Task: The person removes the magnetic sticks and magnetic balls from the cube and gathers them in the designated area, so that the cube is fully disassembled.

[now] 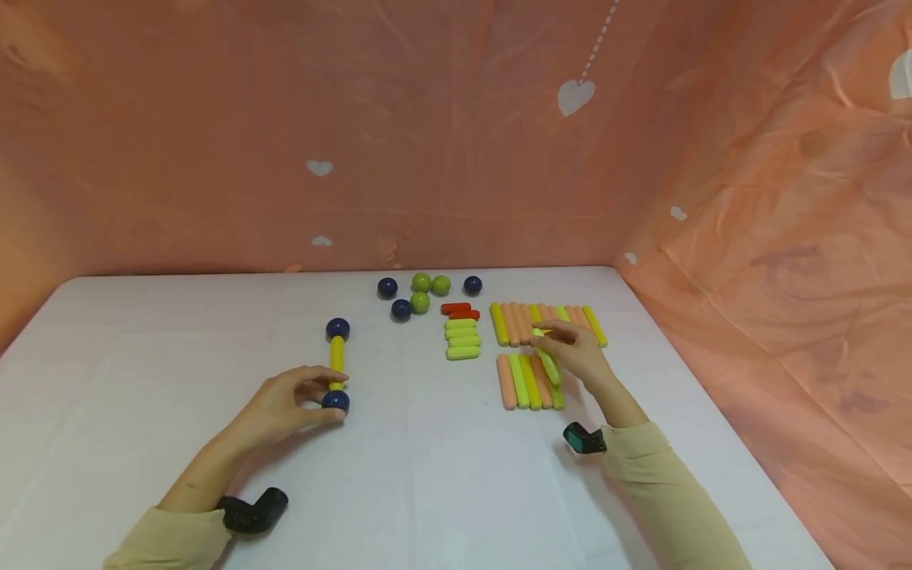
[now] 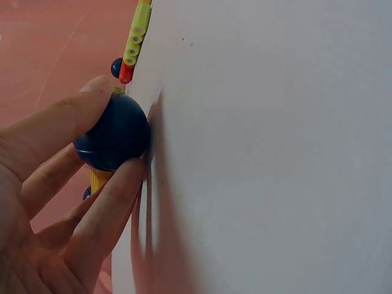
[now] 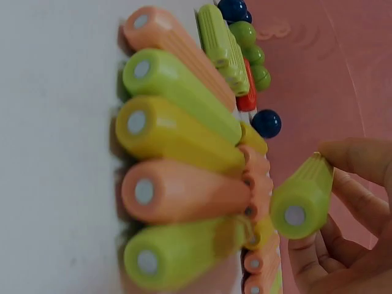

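Note:
On the left of the table, my left hand (image 1: 281,405) pinches a navy ball (image 2: 115,135) between thumb and fingers. That ball sits at the near end of a yellow rod (image 1: 337,355), and a second navy ball (image 1: 338,328) caps the far end. The piece lies lengthwise away from me. Over on the right, my right hand (image 1: 579,355) holds a light green rod (image 3: 301,205) by one end, raised above the table. Below it lies a near row of orange, green and yellow rods (image 1: 522,381). Behind that row is a longer row of rods (image 1: 509,324), partly covered by the hand.
Short light green rods (image 1: 463,352) and red rods (image 1: 456,308) lie stacked at the middle. Loose green balls (image 1: 421,283) and navy balls (image 1: 388,288) rest near the back edge. A pink cloth (image 1: 456,142) with hearts hangs behind the white table (image 1: 427,491).

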The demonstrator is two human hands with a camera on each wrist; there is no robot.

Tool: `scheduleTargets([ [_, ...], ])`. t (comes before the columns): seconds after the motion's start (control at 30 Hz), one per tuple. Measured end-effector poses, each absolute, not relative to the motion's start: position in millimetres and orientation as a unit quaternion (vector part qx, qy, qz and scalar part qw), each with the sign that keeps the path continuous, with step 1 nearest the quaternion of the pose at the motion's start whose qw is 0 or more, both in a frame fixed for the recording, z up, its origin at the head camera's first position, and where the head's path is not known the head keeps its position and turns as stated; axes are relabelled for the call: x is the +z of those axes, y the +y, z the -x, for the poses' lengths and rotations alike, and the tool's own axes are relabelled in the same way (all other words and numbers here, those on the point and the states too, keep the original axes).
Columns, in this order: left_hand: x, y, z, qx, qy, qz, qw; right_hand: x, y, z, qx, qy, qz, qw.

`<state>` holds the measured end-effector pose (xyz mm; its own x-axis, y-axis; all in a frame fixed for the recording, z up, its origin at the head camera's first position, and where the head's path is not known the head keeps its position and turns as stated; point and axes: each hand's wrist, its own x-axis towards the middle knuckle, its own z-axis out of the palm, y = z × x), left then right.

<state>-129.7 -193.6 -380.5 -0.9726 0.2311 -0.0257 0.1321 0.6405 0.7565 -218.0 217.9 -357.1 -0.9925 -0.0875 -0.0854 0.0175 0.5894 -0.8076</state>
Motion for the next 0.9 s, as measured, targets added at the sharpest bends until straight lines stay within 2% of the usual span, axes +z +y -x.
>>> scheduleTargets([
  [0.5, -383, -195, 130, 0.416, 0.901, -0.103, 0.061, -367, 237, 209, -0.444, 0.893, -0.033, 0.061],
  [0.9, -383, -194, 129, 0.415, 0.902, -0.101, 0.057, -383, 247, 208, -0.433, 0.900, -0.022, 0.056],
])
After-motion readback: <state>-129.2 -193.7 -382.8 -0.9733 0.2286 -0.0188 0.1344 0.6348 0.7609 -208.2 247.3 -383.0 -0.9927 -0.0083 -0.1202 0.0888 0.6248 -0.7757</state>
